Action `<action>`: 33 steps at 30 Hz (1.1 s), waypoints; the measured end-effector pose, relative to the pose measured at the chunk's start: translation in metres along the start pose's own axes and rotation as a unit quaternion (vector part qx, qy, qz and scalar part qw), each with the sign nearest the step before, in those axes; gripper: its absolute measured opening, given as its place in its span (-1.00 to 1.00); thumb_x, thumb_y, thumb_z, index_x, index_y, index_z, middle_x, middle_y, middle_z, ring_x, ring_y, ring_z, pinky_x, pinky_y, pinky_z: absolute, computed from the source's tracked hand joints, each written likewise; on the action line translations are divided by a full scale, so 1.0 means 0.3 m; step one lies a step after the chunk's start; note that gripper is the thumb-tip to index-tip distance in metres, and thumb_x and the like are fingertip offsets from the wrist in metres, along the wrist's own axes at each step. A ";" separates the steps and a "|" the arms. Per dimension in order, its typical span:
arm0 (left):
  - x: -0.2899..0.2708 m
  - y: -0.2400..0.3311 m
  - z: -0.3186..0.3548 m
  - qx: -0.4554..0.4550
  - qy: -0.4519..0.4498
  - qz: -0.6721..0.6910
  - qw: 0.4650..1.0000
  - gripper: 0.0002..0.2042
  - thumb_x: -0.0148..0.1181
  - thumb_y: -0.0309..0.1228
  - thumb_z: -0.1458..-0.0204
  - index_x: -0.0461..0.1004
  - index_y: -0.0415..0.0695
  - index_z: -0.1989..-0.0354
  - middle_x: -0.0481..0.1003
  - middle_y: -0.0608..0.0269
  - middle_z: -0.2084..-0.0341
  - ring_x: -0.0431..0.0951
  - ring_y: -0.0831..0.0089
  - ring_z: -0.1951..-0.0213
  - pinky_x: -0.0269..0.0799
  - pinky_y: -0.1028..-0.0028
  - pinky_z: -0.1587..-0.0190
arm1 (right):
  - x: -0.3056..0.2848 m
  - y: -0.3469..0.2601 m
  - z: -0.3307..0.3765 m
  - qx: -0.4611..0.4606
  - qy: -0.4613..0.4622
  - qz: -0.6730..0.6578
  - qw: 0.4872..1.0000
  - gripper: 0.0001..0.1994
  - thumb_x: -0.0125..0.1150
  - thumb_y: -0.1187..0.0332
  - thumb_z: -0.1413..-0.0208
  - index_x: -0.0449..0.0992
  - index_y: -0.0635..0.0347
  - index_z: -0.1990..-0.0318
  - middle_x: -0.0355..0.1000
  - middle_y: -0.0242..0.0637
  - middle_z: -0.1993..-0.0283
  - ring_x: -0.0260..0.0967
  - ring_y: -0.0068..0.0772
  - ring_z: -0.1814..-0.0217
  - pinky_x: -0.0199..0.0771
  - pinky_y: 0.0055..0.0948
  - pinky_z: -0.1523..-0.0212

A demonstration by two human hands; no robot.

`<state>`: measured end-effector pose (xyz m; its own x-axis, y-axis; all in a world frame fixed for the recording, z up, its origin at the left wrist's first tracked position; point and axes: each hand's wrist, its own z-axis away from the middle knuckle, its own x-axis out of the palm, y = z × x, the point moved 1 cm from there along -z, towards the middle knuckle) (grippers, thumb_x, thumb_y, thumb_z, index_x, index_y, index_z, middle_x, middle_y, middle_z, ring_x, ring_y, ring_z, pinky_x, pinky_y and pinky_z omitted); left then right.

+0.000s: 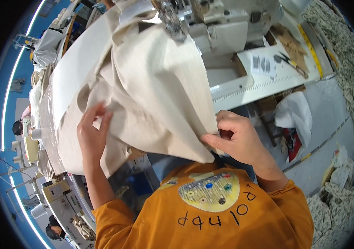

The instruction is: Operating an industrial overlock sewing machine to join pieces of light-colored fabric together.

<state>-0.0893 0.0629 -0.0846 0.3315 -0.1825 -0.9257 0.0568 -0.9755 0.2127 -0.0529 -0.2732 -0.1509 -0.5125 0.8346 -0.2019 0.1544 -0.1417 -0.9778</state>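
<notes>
The pale cloth (164, 87) lies partly on the table (77, 58), bunched into folds on the left and drooping over the near edge toward our lap. Its straight right side runs up to the sewing machine (227, 33), whose foot (178, 35) stands over it. Our right hand (237, 137) is closed, thumb against curled fingers, pinching that side close to the lower corner. Our left hand (95, 133) is loosely curved over the folds, thumb and fingers apart; we cannot tell whether the fingertips touch the cloth. We judge the step in hand to be straightening the edge that leads to the foot. The next move would call for a light, even hold on the right, with the left keeping the bulk slack so nothing drags. Farther right lie a white card (264, 65), snips (292, 63) and a yellow tape (311, 50).
</notes>
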 end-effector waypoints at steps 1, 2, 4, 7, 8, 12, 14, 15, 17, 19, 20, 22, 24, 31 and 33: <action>0.017 -0.047 0.029 -0.102 -0.093 0.086 0.987 -0.75 0.25 -0.53 -0.03 0.55 -0.19 0.08 0.54 0.17 0.19 0.53 0.21 0.19 0.44 0.37 0.09 | 0.021 0.018 0.028 0.008 0.000 -0.004 1.000 -0.75 0.39 0.39 -0.02 0.46 0.41 0.45 0.40 -0.32 0.42 0.25 -0.66 0.55 0.26 -0.58 0.55; 0.024 -0.076 0.043 -0.075 -0.088 0.083 0.990 -0.75 0.25 -0.53 -0.03 0.55 -0.19 0.08 0.54 0.17 0.19 0.53 0.21 0.19 0.44 0.37 0.09 | 0.040 0.035 0.044 0.020 0.021 -0.057 0.998 -0.77 0.38 0.39 -0.04 0.48 0.41 0.42 0.39 -0.33 0.42 0.25 -0.66 0.55 0.26 -0.59 0.54; 0.021 -0.085 0.071 -0.081 -0.023 0.016 0.996 -0.78 0.24 -0.58 -0.03 0.54 -0.23 0.12 0.55 0.18 0.30 0.54 0.24 0.28 0.45 0.43 0.16 | 0.050 0.058 0.094 0.131 0.016 -0.137 0.982 -0.82 0.32 0.41 -0.11 0.53 0.40 0.34 0.39 -0.36 0.41 0.28 -0.67 0.53 0.27 -0.61 0.53; -0.017 0.056 0.130 0.096 0.220 -0.056 0.969 -0.87 0.29 -0.49 -0.03 0.54 -0.24 0.27 0.52 0.19 0.30 0.51 0.30 0.29 0.42 0.37 0.19 | 0.086 0.062 0.141 0.093 0.074 -0.204 0.972 -0.84 0.28 0.42 -0.15 0.53 0.38 0.33 0.38 -0.40 0.42 0.26 -0.70 0.53 0.26 -0.64 0.52; -0.015 0.143 0.183 0.118 0.202 0.041 0.971 -0.83 0.36 -0.42 0.02 0.53 -0.22 0.32 0.52 0.18 0.30 0.51 0.29 0.30 0.42 0.36 0.20 | 0.092 0.061 0.152 0.083 0.072 -0.209 0.972 -0.85 0.28 0.42 -0.15 0.53 0.38 0.32 0.37 -0.43 0.43 0.26 -0.74 0.52 0.26 -0.66 0.51; 0.046 0.457 0.303 0.388 0.058 0.148 0.908 -0.62 0.53 -0.12 0.38 0.54 0.02 0.40 0.53 0.39 0.30 0.52 0.38 0.31 0.39 0.42 0.32 | 0.108 0.036 0.201 0.021 0.117 -0.166 0.979 -0.82 0.36 0.39 -0.09 0.54 0.33 0.30 0.41 -0.46 0.42 0.28 -0.78 0.51 0.27 -0.73 0.52; 0.101 0.515 0.291 0.366 0.045 0.165 0.915 -0.63 0.55 -0.28 0.39 0.57 -0.04 0.34 0.55 0.34 0.30 0.55 0.38 0.30 0.43 0.43 0.31 | 0.119 0.018 0.221 0.020 0.129 -0.219 0.967 -0.83 0.35 0.38 -0.10 0.54 0.31 0.28 0.42 -0.46 0.41 0.27 -0.78 0.51 0.26 -0.74 0.51; 0.127 0.529 0.278 0.362 0.057 0.171 0.914 -0.63 0.55 -0.34 0.38 0.57 -0.07 0.33 0.56 0.30 0.31 0.56 0.37 0.30 0.46 0.43 0.30 | 0.122 0.010 0.229 0.023 0.149 -0.279 0.948 -0.83 0.35 0.37 -0.11 0.54 0.29 0.27 0.43 -0.47 0.40 0.26 -0.78 0.51 0.25 -0.75 0.51; 0.129 0.522 0.276 0.316 0.046 0.227 0.920 -0.68 0.50 -0.40 0.32 0.58 -0.09 0.31 0.56 0.29 0.33 0.57 0.37 0.32 0.46 0.45 0.32 | 0.116 -0.001 0.234 0.015 0.135 -0.318 0.938 -0.83 0.32 0.37 -0.13 0.55 0.29 0.24 0.44 -0.46 0.38 0.26 -0.78 0.52 0.25 -0.75 0.51; 0.131 0.514 0.281 0.270 0.024 0.274 0.923 -0.73 0.44 -0.46 0.25 0.58 -0.11 0.30 0.57 0.28 0.35 0.57 0.37 0.35 0.45 0.47 0.35 | 0.114 -0.012 0.241 0.008 0.120 -0.359 0.926 -0.83 0.30 0.36 -0.16 0.56 0.29 0.20 0.45 -0.44 0.36 0.25 -0.77 0.52 0.25 -0.76 0.51; 0.132 0.513 0.286 0.254 0.038 0.308 0.916 -0.71 0.46 -0.50 0.29 0.58 -0.13 0.30 0.58 0.26 0.38 0.58 0.36 0.37 0.46 0.47 0.36 | 0.115 -0.016 0.246 0.020 0.105 -0.384 0.917 -0.83 0.27 0.38 -0.18 0.56 0.29 0.17 0.45 -0.44 0.34 0.24 -0.77 0.53 0.23 -0.76 0.51; 0.132 0.515 0.300 0.238 0.020 0.339 0.910 -0.72 0.47 -0.55 0.29 0.59 -0.17 0.33 0.60 0.23 0.41 0.59 0.35 0.38 0.49 0.49 0.33 | 0.122 -0.023 0.247 0.005 0.084 -0.362 0.928 -0.81 0.19 0.42 -0.23 0.57 0.30 0.07 0.40 -0.42 0.26 0.23 -0.78 0.50 0.23 -0.77 0.50; 0.141 0.519 0.312 0.219 0.036 0.361 0.906 -0.73 0.47 -0.56 0.28 0.59 -0.18 0.34 0.60 0.23 0.42 0.60 0.36 0.38 0.49 0.51 0.33 | 0.134 -0.029 0.249 -0.015 0.087 -0.332 0.939 -0.80 0.18 0.43 -0.23 0.57 0.31 0.06 0.38 -0.43 0.24 0.24 -0.79 0.47 0.23 -0.76 0.50; 0.198 0.521 0.356 0.055 -0.004 0.547 0.835 -0.82 0.36 -0.64 0.09 0.51 -0.27 0.30 0.58 0.22 0.32 0.58 0.58 0.26 0.53 0.59 0.20 | 0.157 -0.038 0.244 -0.072 0.130 -0.250 0.957 -0.79 0.22 0.51 -0.17 0.57 0.31 0.05 0.34 -0.42 0.16 0.28 -0.80 0.38 0.28 -0.78 0.44; 0.208 0.516 0.362 -0.012 -0.032 0.607 0.794 -0.83 0.31 -0.66 0.05 0.52 -0.30 0.27 0.59 0.21 0.32 0.59 0.55 0.27 0.52 0.60 0.21 | 0.166 -0.040 0.243 -0.099 0.141 -0.247 0.954 -0.81 0.23 0.53 -0.15 0.58 0.31 0.08 0.35 -0.41 0.15 0.29 -0.81 0.38 0.29 -0.78 0.42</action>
<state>-0.1622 -0.1130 -0.1435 0.1063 -0.9932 -0.0480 -0.2497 -0.0733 0.9655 -0.1420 -0.2687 -0.1534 -0.3217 0.8870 0.3314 0.1233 0.3863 -0.9141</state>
